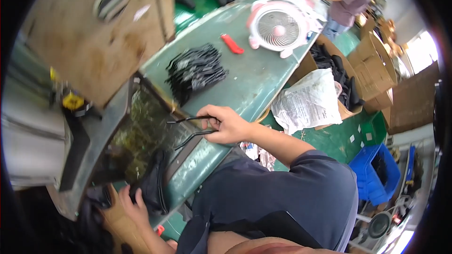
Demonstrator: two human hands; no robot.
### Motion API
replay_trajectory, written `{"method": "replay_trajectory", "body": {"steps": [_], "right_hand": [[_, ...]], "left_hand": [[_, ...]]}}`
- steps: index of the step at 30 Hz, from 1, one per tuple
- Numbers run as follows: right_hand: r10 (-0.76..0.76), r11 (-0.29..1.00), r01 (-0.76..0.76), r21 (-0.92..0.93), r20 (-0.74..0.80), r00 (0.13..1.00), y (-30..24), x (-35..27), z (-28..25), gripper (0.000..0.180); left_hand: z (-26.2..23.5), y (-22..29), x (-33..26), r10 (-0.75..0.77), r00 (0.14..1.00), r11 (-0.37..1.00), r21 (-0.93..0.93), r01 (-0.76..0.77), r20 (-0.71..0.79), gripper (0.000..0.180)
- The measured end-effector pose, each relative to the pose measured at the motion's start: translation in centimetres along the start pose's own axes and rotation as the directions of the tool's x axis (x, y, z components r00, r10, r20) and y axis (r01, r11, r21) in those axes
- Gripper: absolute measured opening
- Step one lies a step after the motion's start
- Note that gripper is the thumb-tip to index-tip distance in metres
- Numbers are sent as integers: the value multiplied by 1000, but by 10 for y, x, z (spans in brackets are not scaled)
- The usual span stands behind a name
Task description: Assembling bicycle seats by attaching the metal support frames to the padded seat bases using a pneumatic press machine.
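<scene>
My right hand [227,124] is closed around a thin black bent rod [190,135] whose two prongs point left, above the near edge of the green table [247,82]. My left hand [135,205] is lower left, its visible fingers spread, beside a glossy black saddle-shaped piece [153,186]. Whether those fingers touch that piece is unclear. Beyond my right hand, a stack of thin black bent pieces [195,70] lies on the table.
A brown board-like panel [84,23] and a grey metal machine arm [101,136] stand at the left. On the table are a red-handled tool [231,44] and a pink-and-white fan [278,27]. A white sack [308,101], cartons [367,68], a blue crate [376,174] and another person [348,0] are at right.
</scene>
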State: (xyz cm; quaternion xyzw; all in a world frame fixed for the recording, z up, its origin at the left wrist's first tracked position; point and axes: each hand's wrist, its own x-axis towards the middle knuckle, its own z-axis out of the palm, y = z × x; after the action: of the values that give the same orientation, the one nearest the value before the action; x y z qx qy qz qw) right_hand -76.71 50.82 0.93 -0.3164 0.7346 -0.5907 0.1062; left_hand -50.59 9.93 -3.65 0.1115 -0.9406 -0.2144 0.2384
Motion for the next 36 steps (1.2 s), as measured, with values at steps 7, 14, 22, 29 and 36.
{"method": "replay_trajectory", "body": {"steps": [7, 14, 22, 29, 36], "right_hand": [[-416, 866, 465, -181, 254, 873, -18, 24, 73, 75], [-428, 805, 535, -256, 374, 823, 0, 25, 117, 71], [-472, 739, 615, -273, 442, 763, 4, 39, 139, 60], [-526, 705, 637, -311, 373, 764, 9, 39, 131, 61], [-564, 638, 726, -255, 487, 667, 10, 46, 130, 58]], "left_hand": [[67, 50, 48, 36, 964, 996, -66, -55, -264, 36], [85, 29, 11, -349, 896, 863, -466, 193, -275, 32], [107, 47, 3, -416, 830, 746, -662, 77, -372, 23], [115, 41, 3, -262, 862, 793, -606, -65, -435, 23], [113, 46, 1, -313, 867, 772, -635, -5, -388, 23]]}}
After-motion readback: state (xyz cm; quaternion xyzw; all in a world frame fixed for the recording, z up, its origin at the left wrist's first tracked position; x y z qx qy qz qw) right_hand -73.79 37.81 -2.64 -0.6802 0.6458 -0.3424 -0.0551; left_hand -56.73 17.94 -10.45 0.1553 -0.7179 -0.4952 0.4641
